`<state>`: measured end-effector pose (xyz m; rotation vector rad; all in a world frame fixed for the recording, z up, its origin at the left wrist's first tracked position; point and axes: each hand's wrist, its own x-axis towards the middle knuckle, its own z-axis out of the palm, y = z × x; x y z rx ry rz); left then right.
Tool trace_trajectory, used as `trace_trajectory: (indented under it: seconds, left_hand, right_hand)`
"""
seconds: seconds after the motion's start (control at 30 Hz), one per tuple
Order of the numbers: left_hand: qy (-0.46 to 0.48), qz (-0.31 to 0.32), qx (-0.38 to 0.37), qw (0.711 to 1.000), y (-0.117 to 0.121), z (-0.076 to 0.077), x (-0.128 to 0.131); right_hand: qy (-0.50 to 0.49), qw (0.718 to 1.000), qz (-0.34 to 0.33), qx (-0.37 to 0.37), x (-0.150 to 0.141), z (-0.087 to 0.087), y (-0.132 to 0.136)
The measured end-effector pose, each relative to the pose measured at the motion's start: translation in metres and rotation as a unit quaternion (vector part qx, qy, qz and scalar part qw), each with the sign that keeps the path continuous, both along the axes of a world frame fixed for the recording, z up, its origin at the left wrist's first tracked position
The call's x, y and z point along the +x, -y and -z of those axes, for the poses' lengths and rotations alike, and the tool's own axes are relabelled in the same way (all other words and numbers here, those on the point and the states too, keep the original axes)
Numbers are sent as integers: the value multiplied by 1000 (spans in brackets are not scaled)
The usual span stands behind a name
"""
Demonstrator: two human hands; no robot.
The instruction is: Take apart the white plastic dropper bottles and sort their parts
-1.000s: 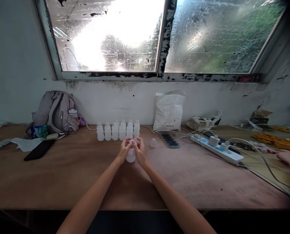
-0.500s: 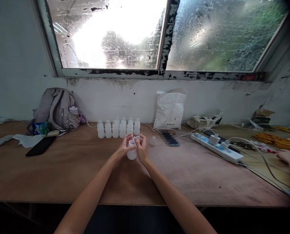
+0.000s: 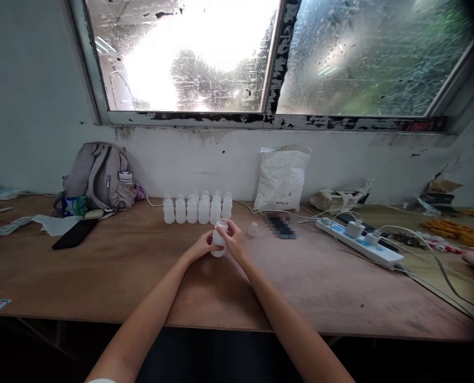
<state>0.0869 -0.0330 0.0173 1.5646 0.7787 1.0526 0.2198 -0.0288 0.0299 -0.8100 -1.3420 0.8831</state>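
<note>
One bottle (image 3: 218, 246) fills my left hand (image 3: 202, 247); my right hand (image 3: 234, 238) now holds its top (image 3: 222, 224) on. Closing seems underway.

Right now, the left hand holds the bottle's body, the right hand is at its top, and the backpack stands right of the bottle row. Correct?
Not quite: the head view shows the backpack left of the bottle row. The left hand does hold the bottle, with the right hand at its top.
</note>
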Motion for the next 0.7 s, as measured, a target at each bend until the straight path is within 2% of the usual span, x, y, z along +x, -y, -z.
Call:
trace_trajectory:
  seconds: [0.1,0.23,0.37,0.53,0.7]
  left_hand:
    - [7,-15,-15,1000,-1,0,0]
    - [26,-38,-45,998,-1,-1,0]
    - [54,-31,-88,994,3,-3,0]
    - [83,-22,-120,989,7,-5,1]
    - [89,-14,-120,989,7,-6,0]
  right_hand:
    - [-79,994,-51,-64,6,1,-8]
    - [-96,984,-108,-104,15,-1,-9]
    - [-109,973,-159,-124,21,-4,-7]
    - [-136,963,-181,-143,24,-5,-10]
    - [-159,958,-184,-152,22,-5,-10]
